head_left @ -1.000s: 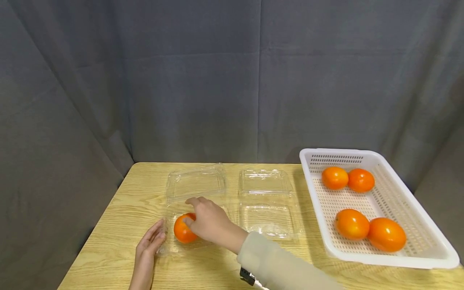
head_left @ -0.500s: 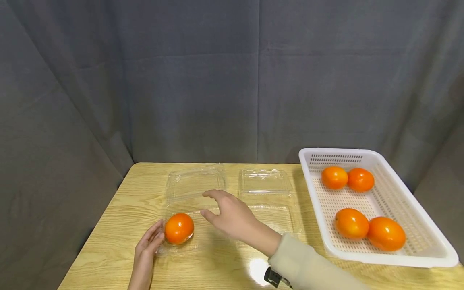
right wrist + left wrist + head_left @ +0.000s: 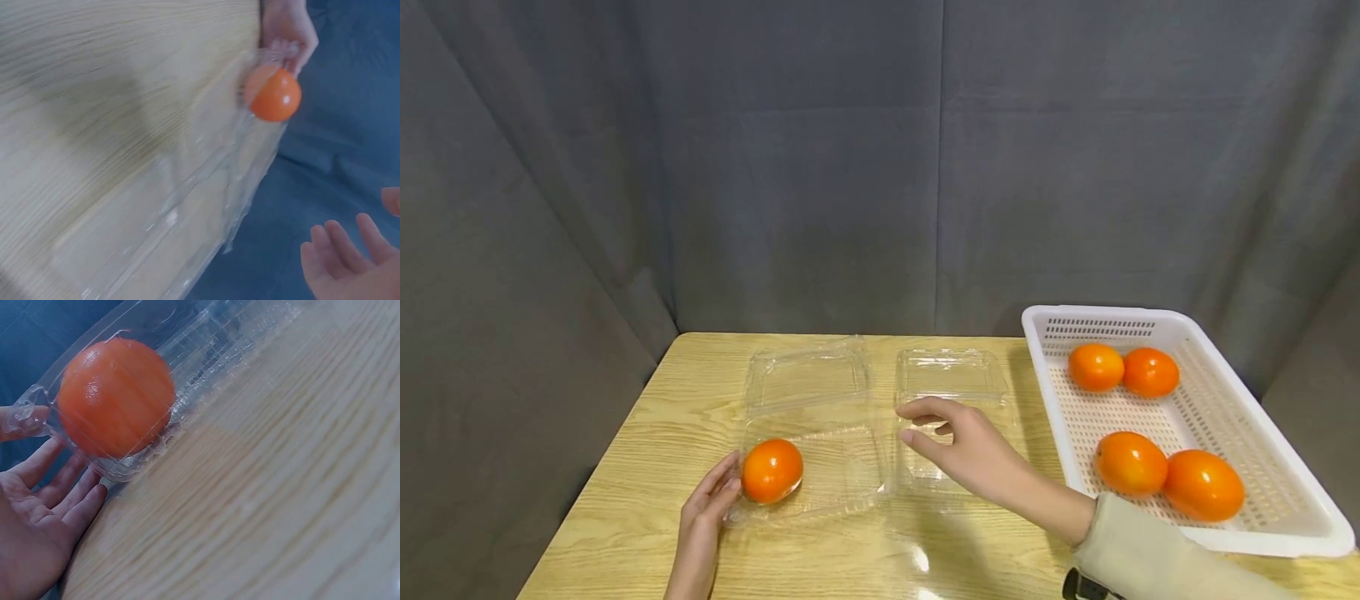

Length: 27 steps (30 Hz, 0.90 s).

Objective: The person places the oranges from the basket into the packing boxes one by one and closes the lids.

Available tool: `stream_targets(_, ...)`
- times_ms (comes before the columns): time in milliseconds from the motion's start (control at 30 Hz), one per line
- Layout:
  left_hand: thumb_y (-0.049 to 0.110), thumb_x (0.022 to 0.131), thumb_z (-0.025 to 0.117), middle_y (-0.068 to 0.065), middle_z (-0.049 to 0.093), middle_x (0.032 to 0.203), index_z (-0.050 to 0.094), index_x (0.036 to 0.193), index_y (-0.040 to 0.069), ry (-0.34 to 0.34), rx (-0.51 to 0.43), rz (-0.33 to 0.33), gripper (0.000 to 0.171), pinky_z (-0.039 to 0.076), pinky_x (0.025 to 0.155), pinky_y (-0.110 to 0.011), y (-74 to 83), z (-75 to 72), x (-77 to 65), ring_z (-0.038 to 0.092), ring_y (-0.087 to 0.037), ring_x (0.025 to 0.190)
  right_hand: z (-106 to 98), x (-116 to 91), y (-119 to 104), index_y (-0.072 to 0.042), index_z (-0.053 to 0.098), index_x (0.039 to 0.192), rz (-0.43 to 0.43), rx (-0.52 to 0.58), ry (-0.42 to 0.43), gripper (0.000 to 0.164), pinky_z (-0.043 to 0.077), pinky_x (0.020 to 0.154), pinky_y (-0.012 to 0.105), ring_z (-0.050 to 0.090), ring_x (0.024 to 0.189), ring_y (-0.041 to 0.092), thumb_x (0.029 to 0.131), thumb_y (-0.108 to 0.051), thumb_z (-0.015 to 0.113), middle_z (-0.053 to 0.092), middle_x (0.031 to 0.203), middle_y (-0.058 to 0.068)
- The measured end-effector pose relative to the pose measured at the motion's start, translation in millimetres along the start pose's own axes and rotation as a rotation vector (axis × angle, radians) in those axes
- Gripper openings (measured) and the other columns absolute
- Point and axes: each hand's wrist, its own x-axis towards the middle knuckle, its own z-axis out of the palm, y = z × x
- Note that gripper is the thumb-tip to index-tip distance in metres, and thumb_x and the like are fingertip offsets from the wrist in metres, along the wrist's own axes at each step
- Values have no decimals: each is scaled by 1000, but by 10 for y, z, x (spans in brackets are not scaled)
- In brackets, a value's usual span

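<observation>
An orange point(image 3: 772, 472) sits at the left end of the near half of an opened clear plastic clamshell container point(image 3: 842, 467). My left hand point(image 3: 706, 508) is at that container's left edge. In the left wrist view, the thumb of the left hand point(image 3: 50, 512) lies at the clear corner tab and the fingers reach under the side, beside the orange point(image 3: 119, 397). My right hand point(image 3: 973, 446), holding nothing, hovers over a second opened clamshell container point(image 3: 951, 375), its fingers loosely bent. The right wrist view shows the right hand point(image 3: 350, 262) with its fingers apart.
At the right stands a white perforated plastic basket point(image 3: 1052, 417) with several oranges point(image 3: 1131, 463) in it. Both containers lie on a wooden table point(image 3: 625, 500), their lids folded back. A grey curtain point(image 3: 805, 167) hangs behind the table.
My right hand has let go of the orange and moved right, over the second container. The orange has shifted slightly left, against the container's left side. The left hand has stayed in place.
</observation>
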Motion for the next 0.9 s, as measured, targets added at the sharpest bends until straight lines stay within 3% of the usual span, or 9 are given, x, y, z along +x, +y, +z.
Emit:
stream_targets(367, 33, 104, 53, -6, 35, 156, 35, 154, 11, -8, 14, 8, 58, 37, 98, -9, 13, 20, -13, 38, -5, 131, -453, -348, 214, -13, 69, 118, 39, -112, 0, 26, 50, 91, 45, 61, 109, 23, 97, -27, 66, 68, 118, -1)
stream_targets(600, 37, 102, 55, -4, 36, 156, 35, 154, 13, -1, 7, -14, 60, 36, 99, -10, 21, 22, -12, 36, -8, 135, -716, -541, 384, -13, 71, 113, 80, -204, 77, 22, 55, 82, 39, 65, 95, 18, 95, -27, 68, 71, 113, 0)
stream_targets(900, 34, 103, 54, -2, 37, 156, 36, 153, 14, 17, 8, -9, 57, 35, 100, -10, 13, 25, -18, 36, -7, 135, -1060, -725, 723, -13, 71, 113, 152, -267, 83, 22, 54, 72, 27, 65, 86, 15, 95, -25, 69, 71, 108, 2)
